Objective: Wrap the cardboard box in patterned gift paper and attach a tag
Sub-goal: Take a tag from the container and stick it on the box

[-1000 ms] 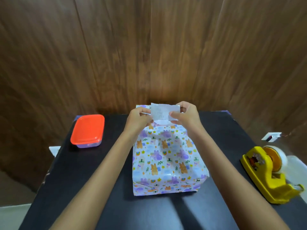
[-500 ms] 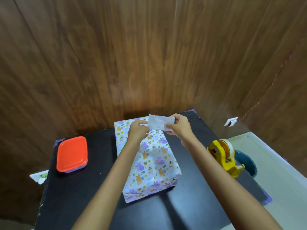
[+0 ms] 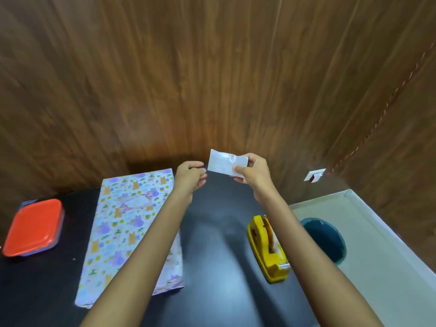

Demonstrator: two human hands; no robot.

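Note:
The box [image 3: 132, 220], wrapped in white paper printed with purple and orange animals, lies on the black table [image 3: 224, 244] left of my arms. A small white tag [image 3: 224, 164] is held up above the table's far edge, to the right of the box. My right hand [image 3: 253, 172] pinches its right end between thumb and fingers. My left hand [image 3: 192, 177] hovers with curled fingers, thumb and fingertip close together right at the tag's lower left corner; whether they touch the tag cannot be made out.
A yellow tape dispenser [image 3: 269, 251] stands on the table under my right forearm. A container with a red lid [image 3: 33, 227] sits at the left edge. A wooden wall rises behind the table. Right of the table are a pale floor and a blue round object [image 3: 328, 239].
Both hands carried the tag from above the box to the right, past its edge. The view swung right too. My left hand's clear pinch on the tag's left end is no longer evident.

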